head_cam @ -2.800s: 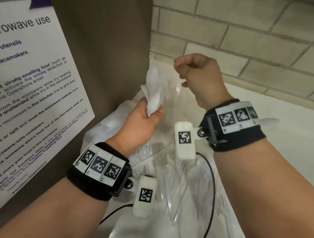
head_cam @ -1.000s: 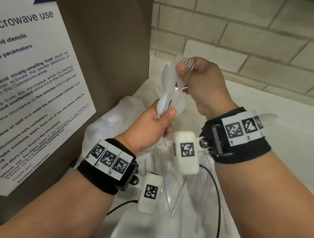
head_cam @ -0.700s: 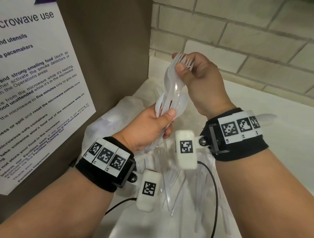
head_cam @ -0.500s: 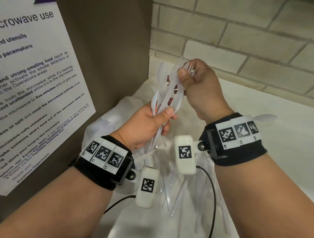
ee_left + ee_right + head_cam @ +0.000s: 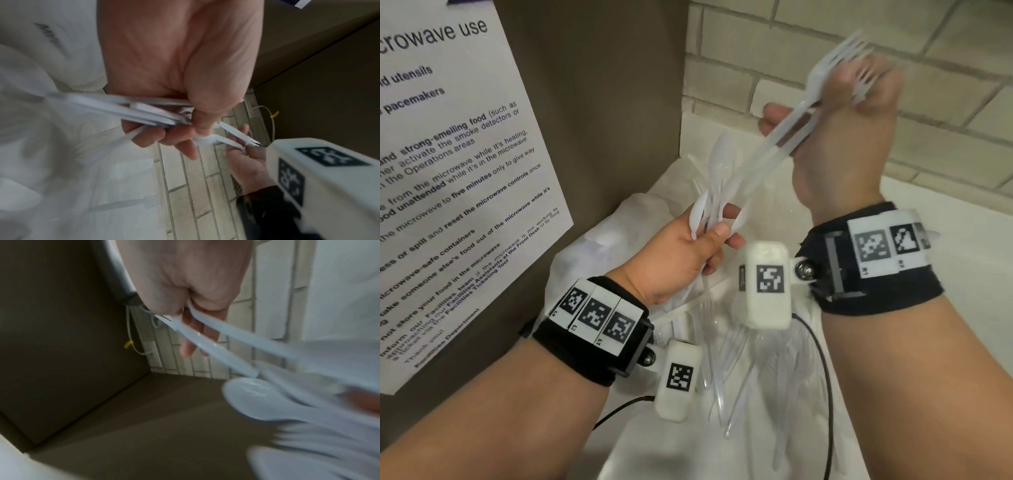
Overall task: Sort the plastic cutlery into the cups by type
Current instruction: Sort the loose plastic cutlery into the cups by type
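Two forks (image 5: 822,99) I am gripping in my right hand (image 5: 839,137), tines above the fist; my left hand (image 5: 681,250), below it, is clutching a spoon bundle (image 5: 714,192).

Two hands are seen, two marker-tagged wristbands (image 5: 594,315), two white camera modules (image 5: 765,284), and one printed notice (image 5: 448,164); the loose cutlery (image 5: 756,363) cannot be counted.

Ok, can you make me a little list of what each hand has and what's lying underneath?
left hand: grips a bunch of white spoons
right hand: grips white forks, raised toward the brick wall
underneath: loose clear cutlery on a white surface
cups: not in view
left side: paper notice about microwave use
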Available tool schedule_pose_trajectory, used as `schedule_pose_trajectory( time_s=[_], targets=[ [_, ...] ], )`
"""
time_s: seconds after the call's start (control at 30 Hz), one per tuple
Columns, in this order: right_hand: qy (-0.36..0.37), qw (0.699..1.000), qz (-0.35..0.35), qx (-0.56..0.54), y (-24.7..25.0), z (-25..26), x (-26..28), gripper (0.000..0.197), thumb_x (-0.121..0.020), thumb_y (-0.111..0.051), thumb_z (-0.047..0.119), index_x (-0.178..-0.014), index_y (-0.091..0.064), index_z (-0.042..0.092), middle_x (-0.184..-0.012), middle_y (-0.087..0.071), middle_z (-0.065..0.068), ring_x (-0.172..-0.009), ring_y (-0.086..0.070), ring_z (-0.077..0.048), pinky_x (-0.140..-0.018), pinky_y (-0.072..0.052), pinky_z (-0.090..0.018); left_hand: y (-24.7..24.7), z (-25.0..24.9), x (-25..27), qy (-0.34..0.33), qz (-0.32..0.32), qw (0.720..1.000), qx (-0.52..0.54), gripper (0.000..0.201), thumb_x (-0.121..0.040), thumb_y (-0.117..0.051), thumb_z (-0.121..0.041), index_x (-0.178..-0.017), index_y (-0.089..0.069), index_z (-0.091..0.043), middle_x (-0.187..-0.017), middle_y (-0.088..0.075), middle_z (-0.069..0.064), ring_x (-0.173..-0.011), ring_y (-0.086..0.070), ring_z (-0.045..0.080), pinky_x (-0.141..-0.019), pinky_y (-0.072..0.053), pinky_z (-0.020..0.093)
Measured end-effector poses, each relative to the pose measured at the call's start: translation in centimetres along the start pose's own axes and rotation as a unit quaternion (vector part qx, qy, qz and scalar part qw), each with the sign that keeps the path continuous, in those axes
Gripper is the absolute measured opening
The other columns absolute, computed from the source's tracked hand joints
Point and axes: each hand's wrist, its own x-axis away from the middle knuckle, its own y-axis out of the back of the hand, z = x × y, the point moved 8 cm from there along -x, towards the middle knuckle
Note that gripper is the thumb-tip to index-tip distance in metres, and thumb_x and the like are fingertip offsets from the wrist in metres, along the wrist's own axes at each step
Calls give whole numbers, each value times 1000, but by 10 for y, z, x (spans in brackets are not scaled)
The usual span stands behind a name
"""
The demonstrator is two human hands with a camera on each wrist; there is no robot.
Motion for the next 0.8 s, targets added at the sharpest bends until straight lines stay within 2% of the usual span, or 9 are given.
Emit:
schedule_pose_trajectory(
  time_s=[0.13,0.27,0.33,0.4,0.5,0.57,0.63,0.73,0.8],
  targets=[
    [93,988,35,120,-10,33,-3,4,-103,-35,16,-101,-39,16,-88,-50,-8,-43,-47,-17,-44,-44,-26,6,3,-6,16,-41,996,-80,22,-102,-43,-19,-122,-46,-11,-64,-60,-18,-66,-45,20,-64,-44,36],
    [-25,928,163,335,-29,-8,12,22,-88,-66,24,-104,-51,19,-91,-68,-1,-65,-65,-7,-52,-42,-18,13,0,-13,20,-94,980,-175,28,-101,-43,-22,-128,-42,-13,-79,-57,-4,-62,-50,12,-62,-44,28],
    [-51,903,196,379,-32,-23,23,22,-76,-80,27,-84,-64,16,-73,-69,2,-63,-65,-7,-53,-43,-16,14,-3,-15,16,-104,973,-203,25,-101,-43,-21,-124,-43,-12,-83,-57,2,-63,-51,14,-59,-41,26],
    [-47,884,196,421,-33,-29,27,28,-68,-84,32,-64,-61,16,-57,-59,8,-53,-57,-5,-52,-41,-17,13,-6,-15,5,-114,971,-210,25,-100,-44,-20,-124,-42,-12,-84,-57,1,-68,-54,18,-60,-41,26],
    [-44,839,206,502,-39,-38,29,34,-67,-83,32,-56,-53,18,-56,-51,9,-53,-52,-5,-48,-35,-16,9,-11,-16,-15,-114,971,-211,43,-100,-44,-18,-141,-31,-20,-96,-58,-3,-84,-61,16,-68,-47,23],
    [-27,813,216,540,-43,-41,30,32,-73,-74,24,-54,-49,21,-58,-49,7,-55,-50,-8,-47,-32,-17,8,-11,-16,-18,-118,970,-210,42,-99,-45,-18,-140,-33,-18,-100,-61,3,-88,-63,23,-72,-51,31],
    [-4,810,213,546,-45,-39,28,29,-78,-69,21,-57,-49,21,-67,-50,7,-59,-49,-8,-52,-35,-18,12,-9,-14,-10,-134,971,-196,32,-99,-46,-19,-130,-39,-15,-93,-62,7,-79,-62,26,-71,-51,36],
    [42,850,184,493,-43,-25,22,8,-85,-68,23,-90,-64,18,-111,-59,4,-96,-58,-10,-82,-47,-20,13,-7,-12,-8,-130,976,-172,27,-99,-46,-20,-126,-42,-19,-81,-56,-2,-65,-54,14,-67,-48,32],
    [42,871,191,451,-41,-22,19,17,-87,-67,23,-102,-65,15,-123,-61,4,-109,-58,-12,-95,-47,-25,11,-7,-10,-9,-113,980,-161,28,-100,-46,-20,-127,-42,-18,-75,-52,-6,-62,-50,11,-63,-46,26]
  ],
)
